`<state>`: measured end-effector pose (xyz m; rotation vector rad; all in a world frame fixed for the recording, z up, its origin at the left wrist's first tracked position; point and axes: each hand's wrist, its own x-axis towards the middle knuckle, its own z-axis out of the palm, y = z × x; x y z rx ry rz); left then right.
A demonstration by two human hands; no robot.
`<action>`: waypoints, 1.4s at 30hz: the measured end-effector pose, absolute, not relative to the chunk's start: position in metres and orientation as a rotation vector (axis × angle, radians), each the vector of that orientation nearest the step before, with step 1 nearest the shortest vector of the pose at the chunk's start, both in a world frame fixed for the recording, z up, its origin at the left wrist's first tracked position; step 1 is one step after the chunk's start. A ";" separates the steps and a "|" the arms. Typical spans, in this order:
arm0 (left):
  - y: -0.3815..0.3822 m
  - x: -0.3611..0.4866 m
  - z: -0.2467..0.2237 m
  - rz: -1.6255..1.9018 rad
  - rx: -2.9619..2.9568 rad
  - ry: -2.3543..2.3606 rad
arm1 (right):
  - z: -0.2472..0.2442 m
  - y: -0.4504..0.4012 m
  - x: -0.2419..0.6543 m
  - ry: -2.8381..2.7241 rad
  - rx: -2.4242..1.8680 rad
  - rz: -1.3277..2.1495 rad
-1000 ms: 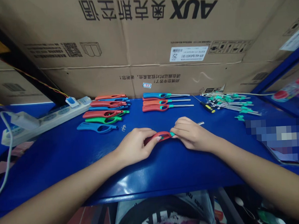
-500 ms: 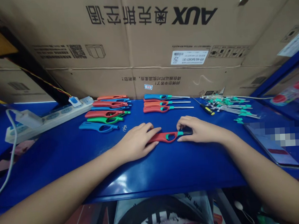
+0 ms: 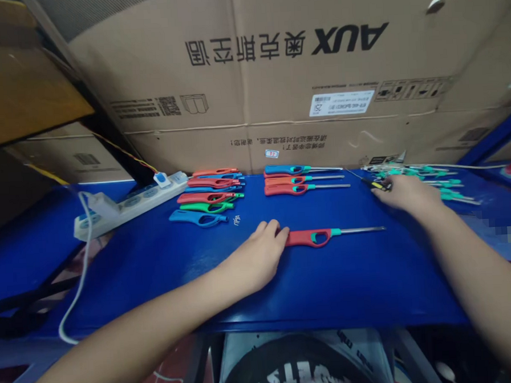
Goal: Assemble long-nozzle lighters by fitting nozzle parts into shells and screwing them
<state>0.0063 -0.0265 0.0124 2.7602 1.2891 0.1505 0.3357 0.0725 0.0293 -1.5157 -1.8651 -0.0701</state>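
My left hand (image 3: 261, 254) is closed round the rear end of a red long-nosed lighter (image 3: 301, 238). The lighter lies level on the blue table, its turquoise trigger showing and its metal tube (image 3: 364, 230) pointing right. At the back right my right hand (image 3: 410, 195) has its fingers closed on the black and yellow handle of a screwdriver (image 3: 368, 182), whose thin shaft points away to the left. Just beyond that hand lie several metal tubes with turquoise parts (image 3: 438, 173). Three or so complete lighters (image 3: 287, 180) rest in a row behind my left hand.
Several coloured lighter bodies without tubes (image 3: 202, 199) are stacked at the back left. Beside them stands a white power strip (image 3: 132, 206) with a cable (image 3: 86, 269) hanging over the edge. Small springs or wires (image 3: 237, 220) lie nearby. A large cardboard sheet (image 3: 278, 139) walls the back.
My right hand has left the front of the red lighter and reached back right to the screwdriver. The lighter's metal tube now shows. My left hand stays on the lighter; the view has shifted.
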 end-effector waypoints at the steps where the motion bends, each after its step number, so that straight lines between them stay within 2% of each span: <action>1: -0.028 0.007 0.012 0.141 2.750 1.295 | 0.035 0.070 0.327 -1.810 -1.501 -0.042; 8: -0.033 0.012 0.015 0.160 2.799 1.204 | 0.065 0.056 0.285 -1.444 -1.320 0.156; 14: -0.035 0.014 0.016 0.174 2.819 1.212 | 0.026 0.045 0.206 -1.513 -1.039 0.914; 19: -0.036 0.016 0.016 0.178 2.841 1.214 | -0.005 0.049 0.162 -1.460 -0.948 1.187; 28: -0.036 0.016 0.016 0.162 2.852 1.212 | -0.014 0.054 0.166 -1.362 -1.025 1.333; 42: -0.033 0.013 0.014 0.232 2.838 1.186 | -0.012 0.053 0.166 -1.329 -1.000 1.334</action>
